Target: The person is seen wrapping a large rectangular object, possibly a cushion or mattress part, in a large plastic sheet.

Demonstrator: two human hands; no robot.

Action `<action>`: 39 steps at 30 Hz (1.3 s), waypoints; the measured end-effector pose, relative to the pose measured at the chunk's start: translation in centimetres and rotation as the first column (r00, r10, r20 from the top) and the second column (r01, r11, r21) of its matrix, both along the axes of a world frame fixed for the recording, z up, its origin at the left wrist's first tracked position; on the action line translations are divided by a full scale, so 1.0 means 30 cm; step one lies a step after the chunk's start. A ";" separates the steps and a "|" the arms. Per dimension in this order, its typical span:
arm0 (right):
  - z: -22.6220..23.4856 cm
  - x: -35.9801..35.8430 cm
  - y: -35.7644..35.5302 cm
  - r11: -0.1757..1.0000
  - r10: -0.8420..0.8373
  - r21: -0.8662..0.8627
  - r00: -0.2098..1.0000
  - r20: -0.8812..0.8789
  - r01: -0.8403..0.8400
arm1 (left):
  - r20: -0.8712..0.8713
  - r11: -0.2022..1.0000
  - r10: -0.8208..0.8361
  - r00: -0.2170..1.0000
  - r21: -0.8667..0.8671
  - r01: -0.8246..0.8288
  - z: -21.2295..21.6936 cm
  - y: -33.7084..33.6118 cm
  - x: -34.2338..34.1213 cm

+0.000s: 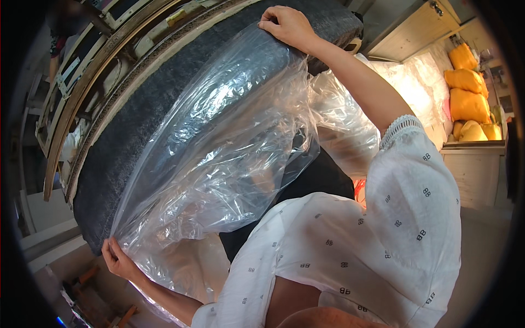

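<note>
A large clear plastic sheet (219, 153) is stretched between my hands, its far edge lying along a long, dark, fabric-like padded surface (115, 147). At the lower left, my left hand (117, 261) pinches one corner of that edge between thumb and fingers, beside the end of the dark surface. My right hand (290, 26) is at the top, fingers closed on the sheet's other end over the dark surface. Between them the edge is pulled fairly straight. The rest of the plastic hangs crumpled and shiny toward my body.
Curved wooden rails (82, 101) and metal parts run along the far left side of the dark surface. More clear plastic (350, 109) is heaped at the right. Several orange bundles (467, 82) sit on a shelf beyond it, near a wooden door panel (413, 30).
</note>
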State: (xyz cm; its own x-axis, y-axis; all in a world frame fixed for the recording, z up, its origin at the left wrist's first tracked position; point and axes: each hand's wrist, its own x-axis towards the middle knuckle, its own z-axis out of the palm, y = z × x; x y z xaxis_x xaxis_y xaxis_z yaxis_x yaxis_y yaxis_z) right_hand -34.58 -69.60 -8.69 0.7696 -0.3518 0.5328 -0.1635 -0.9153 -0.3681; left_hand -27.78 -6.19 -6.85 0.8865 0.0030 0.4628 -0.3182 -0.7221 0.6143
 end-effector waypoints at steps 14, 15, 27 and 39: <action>0.079 0.119 -0.029 0.854 0.157 0.449 0.953 0.259 -0.263 | -0.118 0.806 0.075 0.990 -0.578 -0.130 0.049 -0.100 -0.116; 0.115 0.146 -0.023 0.728 0.126 0.582 0.905 0.406 -0.362 | -0.021 0.776 0.050 0.999 -0.628 -0.053 0.076 -0.109 -0.056; 0.008 0.261 -0.044 0.909 -0.281 0.400 0.885 0.371 0.121 | 0.003 0.923 0.009 1.000 -0.384 -0.007 -0.097 -0.254 0.650; 0.018 0.324 -0.079 0.882 -0.467 0.211 0.841 0.274 0.422 | 0.002 0.979 0.130 0.991 -0.158 -0.129 -0.042 -0.382 0.753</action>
State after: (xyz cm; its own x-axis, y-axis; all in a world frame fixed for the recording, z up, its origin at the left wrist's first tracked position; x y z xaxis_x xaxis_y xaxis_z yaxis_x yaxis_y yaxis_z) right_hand -24.85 -71.97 -8.16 0.3175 -0.7031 0.6362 -0.3981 -0.7078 -0.5835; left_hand -5.20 -17.66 -8.10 0.8681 0.1909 0.4582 -0.2365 -0.6524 0.7200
